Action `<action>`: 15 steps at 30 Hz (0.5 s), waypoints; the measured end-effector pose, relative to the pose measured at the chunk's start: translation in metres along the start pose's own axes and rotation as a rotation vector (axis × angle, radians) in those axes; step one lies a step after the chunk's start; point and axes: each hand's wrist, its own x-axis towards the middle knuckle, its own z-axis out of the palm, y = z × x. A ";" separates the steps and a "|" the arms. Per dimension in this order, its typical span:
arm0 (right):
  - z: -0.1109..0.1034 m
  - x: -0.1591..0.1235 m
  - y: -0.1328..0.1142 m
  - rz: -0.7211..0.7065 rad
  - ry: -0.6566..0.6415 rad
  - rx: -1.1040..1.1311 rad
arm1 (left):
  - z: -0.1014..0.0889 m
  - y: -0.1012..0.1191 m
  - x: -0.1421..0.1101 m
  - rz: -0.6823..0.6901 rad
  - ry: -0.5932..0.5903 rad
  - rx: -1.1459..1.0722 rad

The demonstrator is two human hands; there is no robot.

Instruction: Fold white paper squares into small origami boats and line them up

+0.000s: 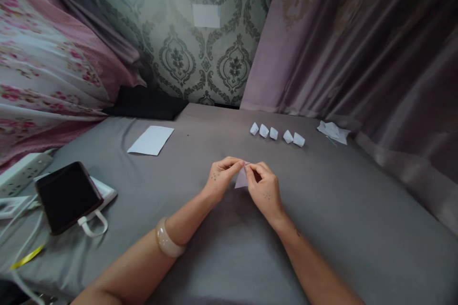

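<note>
- Between the two hands, a small folded pale-pink paper (pixel 242 178) lies just under the fingertips, its long axis slanting down and left, toward the person.
- The left hand (pixel 222 176) and right hand (pixel 263 186) pinch it closely from either side; the right hand's fingers (pixel 255 169) cover more of it.
- Farther along the grey cloth (pixel 339 209), five small folded white paper pieces (pixel 277 133) stand in a row, with a flat white sheet (pixel 150 140) to their left.
</note>
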 end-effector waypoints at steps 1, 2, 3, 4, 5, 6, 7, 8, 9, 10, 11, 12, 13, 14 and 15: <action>0.001 0.000 0.000 0.019 -0.012 0.023 | 0.000 -0.001 0.001 -0.005 0.014 -0.018; 0.001 0.000 0.001 0.038 -0.026 0.044 | -0.001 -0.003 0.001 -0.018 0.027 -0.042; 0.001 0.000 0.001 0.058 -0.040 0.060 | -0.001 -0.004 0.002 -0.039 0.035 -0.068; 0.000 0.001 0.002 0.080 -0.051 0.072 | -0.001 -0.006 0.002 -0.068 0.036 -0.097; 0.000 0.001 0.002 0.103 -0.061 0.081 | -0.001 -0.007 0.002 -0.100 0.029 -0.125; -0.001 0.002 0.003 0.126 -0.073 0.089 | -0.001 -0.008 0.002 -0.131 0.019 -0.152; -0.002 0.003 0.004 0.150 -0.086 0.096 | 0.000 -0.008 0.002 -0.160 0.008 -0.177; -0.003 0.004 0.005 0.175 -0.099 0.103 | 0.000 -0.009 0.002 -0.179 -0.001 -0.201; -0.003 0.004 0.006 0.202 -0.109 0.110 | 0.000 -0.009 0.002 -0.190 -0.003 -0.229; -0.004 0.005 0.007 0.232 -0.112 0.122 | 0.001 -0.009 0.003 -0.197 0.003 -0.260; -0.004 0.005 0.007 0.267 -0.109 0.144 | 0.001 -0.008 0.003 -0.202 0.013 -0.294; -0.005 0.006 0.008 0.306 -0.102 0.182 | 0.001 -0.008 0.003 -0.204 0.025 -0.327; -0.004 0.006 0.008 0.348 -0.098 0.237 | 0.002 -0.008 0.003 -0.204 0.036 -0.352; -0.004 0.006 0.008 0.386 -0.106 0.309 | 0.002 -0.007 0.004 -0.200 0.040 -0.364; -0.004 0.006 0.007 0.421 -0.128 0.391 | 0.002 -0.007 0.004 -0.193 0.035 -0.359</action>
